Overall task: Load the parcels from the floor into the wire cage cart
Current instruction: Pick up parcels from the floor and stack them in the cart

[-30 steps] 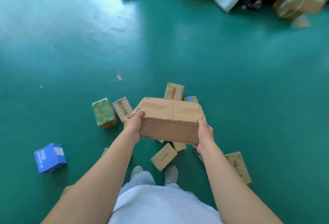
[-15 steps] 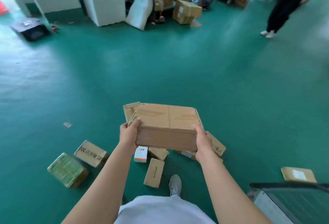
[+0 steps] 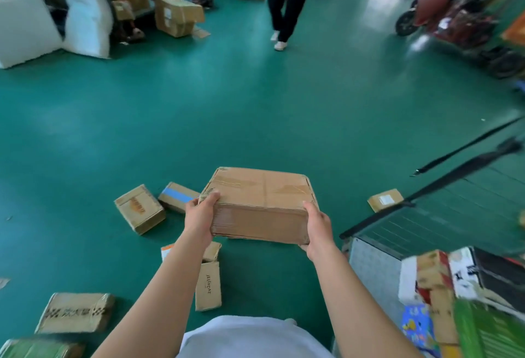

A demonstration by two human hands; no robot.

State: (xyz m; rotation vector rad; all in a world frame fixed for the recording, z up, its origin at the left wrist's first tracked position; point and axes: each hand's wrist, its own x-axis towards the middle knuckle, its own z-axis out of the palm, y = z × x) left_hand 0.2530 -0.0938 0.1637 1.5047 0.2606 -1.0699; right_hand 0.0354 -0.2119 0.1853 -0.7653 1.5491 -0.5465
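1. The wire cage cart [image 3: 443,215] stands at about 4 o'clock of the view, its dark top rail running up to the right. Inside its near corner lie several packed parcels [image 3: 434,281]: a white and red carton, a blue printed box and a green one, blurred.
2. A large taped cardboard box [image 3: 260,204] is held in the air at the centre, level, just left of the cart and above the green floor [image 3: 255,102].
3. The left hand [image 3: 200,215] grips its near left corner, thumb on top; the right hand [image 3: 318,225] grips the near right corner, fingers curled underneath.
4. Both forearms reach straight forward.
5. Small parcels [image 3: 139,208] lie scattered on the floor from 7 to 10 o'clock of the box; one labelled parcel [image 3: 385,200] lies at its 3 o'clock, beside the cart.
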